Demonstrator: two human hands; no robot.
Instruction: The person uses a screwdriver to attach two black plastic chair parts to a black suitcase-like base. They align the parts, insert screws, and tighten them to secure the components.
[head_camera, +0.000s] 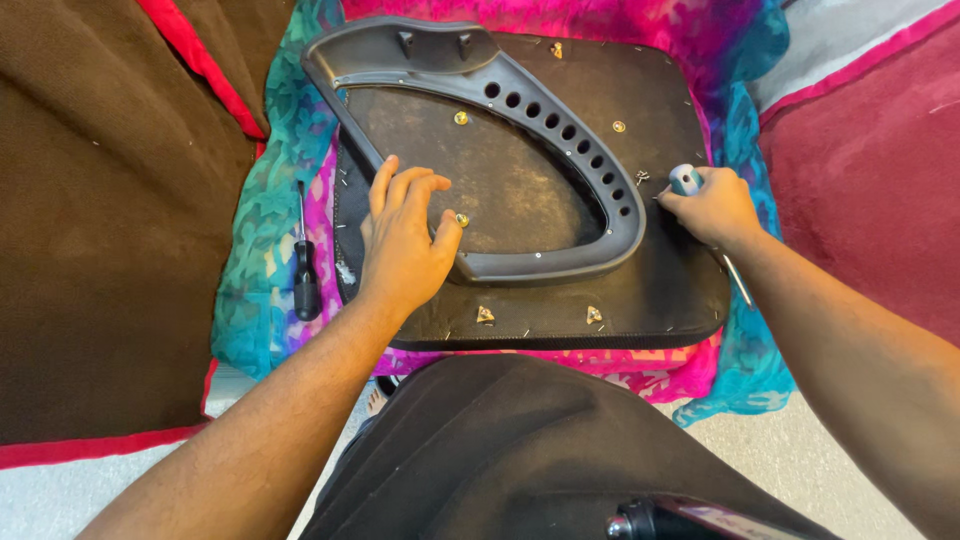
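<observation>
- Upturned chair seat base (660, 290), a flat square of black fabric-covered board, lying on the pink-and-teal patterned cloth (270, 215); curved black plastic armrest bracket (560, 135) with a row of round holes resting on top, looping from 11 o'clock round to 4 o'clock.
- Left hand (402, 240) pressed flat, fingers spread and released, heel on the seat base's left edge, thumb tip just beside a brass-coloured bolt head (462, 218) at the bracket's lower inner end.
- Right hand (712, 205) clenched around the grey-capped handle of a screwdriver (686, 178) at 3 o'clock, just outside the bracket's outer curve; thin metal shaft running down behind the wrist toward 5 o'clock.
- For doing this well: probably best to keep the flat palm bearing down so the bracket cannot slide, and to hold the tool square to any fastener before turning, since a tilted tip would likely slip.
- Second screwdriver with a black handle (305, 280) lying untouched on the cloth at 9 o'clock, near the left hand but apart from it.
- More brass-coloured fittings (461, 117) showing on the board inside and around the loop; two small metal brackets (485, 315) near the front edge at 6 o'clock.
- No box, tray or other container visible; loose hardware lying straight on the board.
</observation>
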